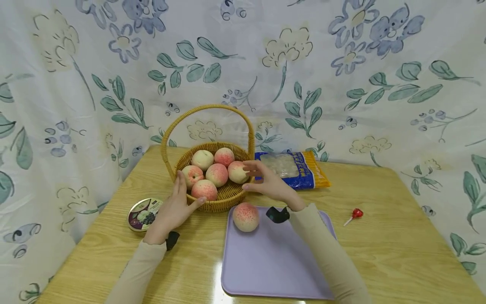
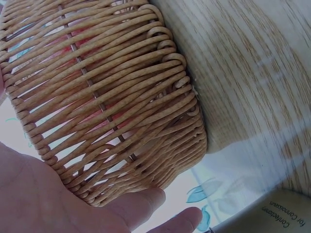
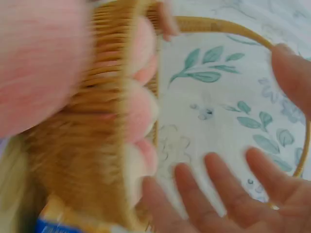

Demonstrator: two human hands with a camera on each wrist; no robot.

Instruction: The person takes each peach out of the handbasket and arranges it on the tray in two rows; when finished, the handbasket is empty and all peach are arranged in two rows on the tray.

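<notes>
A wicker basket with a tall arched handle holds several pinkish-white peaches. My left hand rests against its front left side, thumb toward the front rim; the left wrist view shows extended fingers along the woven wall. My right hand is at the right rim, fingers spread and nothing gripped, overlapping the rightmost peach in the head view. In the right wrist view, the fingers stand apart in front of the basket. One more peach sits on the purple tray's top left corner.
The purple tray lies in front of the basket, under my right forearm. A round tin is left of my left hand. A blue and yellow packet lies behind right, a red lollipop farther right. A floral curtain hangs behind.
</notes>
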